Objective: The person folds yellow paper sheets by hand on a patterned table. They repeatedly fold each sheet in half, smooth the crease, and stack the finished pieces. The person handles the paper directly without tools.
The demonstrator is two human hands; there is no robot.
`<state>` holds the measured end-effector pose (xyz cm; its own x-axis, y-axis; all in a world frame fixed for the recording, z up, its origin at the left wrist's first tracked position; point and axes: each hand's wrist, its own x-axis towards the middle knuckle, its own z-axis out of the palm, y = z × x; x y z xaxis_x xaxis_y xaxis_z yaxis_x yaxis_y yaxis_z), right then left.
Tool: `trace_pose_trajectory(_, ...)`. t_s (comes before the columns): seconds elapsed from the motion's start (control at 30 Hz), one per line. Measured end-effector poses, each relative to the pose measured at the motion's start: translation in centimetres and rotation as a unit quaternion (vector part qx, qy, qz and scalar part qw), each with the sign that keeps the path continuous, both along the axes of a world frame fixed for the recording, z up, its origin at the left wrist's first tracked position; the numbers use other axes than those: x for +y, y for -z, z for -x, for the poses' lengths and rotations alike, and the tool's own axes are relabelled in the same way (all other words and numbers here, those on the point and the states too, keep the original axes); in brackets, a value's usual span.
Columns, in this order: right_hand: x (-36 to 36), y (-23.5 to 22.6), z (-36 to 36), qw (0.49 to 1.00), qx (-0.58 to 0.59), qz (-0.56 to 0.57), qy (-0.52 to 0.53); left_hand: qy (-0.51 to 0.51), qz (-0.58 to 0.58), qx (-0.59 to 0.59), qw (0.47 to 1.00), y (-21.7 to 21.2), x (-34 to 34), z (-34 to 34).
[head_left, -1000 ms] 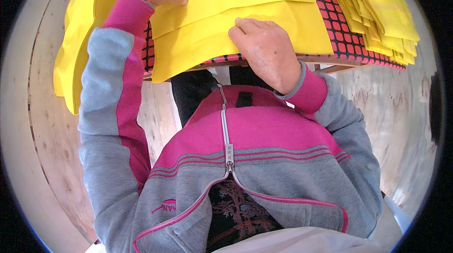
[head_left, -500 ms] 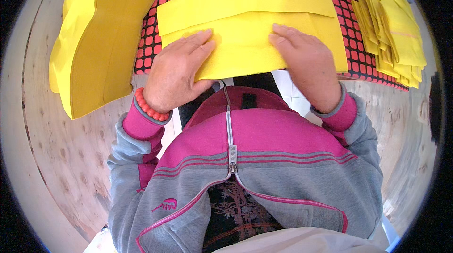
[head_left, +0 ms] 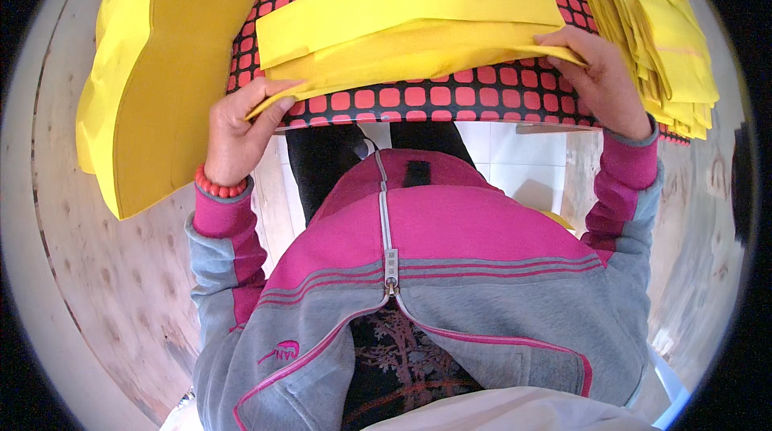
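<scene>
In front of me a yellow cloth [head_left: 410,9] lies on a red-and-black checked surface, its far part folded over in a wide band. My left hand [head_left: 245,121], with a red bead bracelet at the wrist, pinches the near left corner between thumb and fingers. At the near right corner my right hand [head_left: 595,69] grips the cloth the same way. Between the hands the near edge is lifted off the surface and slightly bowed.
The checked surface [head_left: 450,97] ends in an edge close to my body. Large yellow cloth [head_left: 173,69] hangs over its left side. Several yellow cloths [head_left: 667,53] are stacked at the right. Wooden boards [head_left: 121,286] show beyond the left edge.
Both hands have gone from lying flat on the cloth to pinching its near corners, moving apart. The near edge has been raised and brought away from me, baring the checked surface.
</scene>
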<state>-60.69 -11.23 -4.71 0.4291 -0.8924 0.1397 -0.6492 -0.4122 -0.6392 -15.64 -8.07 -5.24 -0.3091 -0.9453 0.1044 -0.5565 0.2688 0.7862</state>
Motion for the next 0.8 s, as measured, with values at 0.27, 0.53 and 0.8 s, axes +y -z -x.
trace_pose_trajectory(0.27,-3.6,0.3,1.1,0.999,-0.004,0.045,0.001,-0.102,0.053,0.109,0.987,2.2,-1.7,0.4)
trace_pose_trajectory(0.53,-4.1,2.3,0.3,0.990,-0.120,0.011,0.080,-0.163,0.168,-0.002,0.972,2.8,-2.4,1.1)
trace_pose_trajectory(0.8,-3.3,2.0,-1.6,0.980,-0.009,0.137,0.141,-0.154,0.323,-0.163,0.919,2.9,-2.9,1.7)
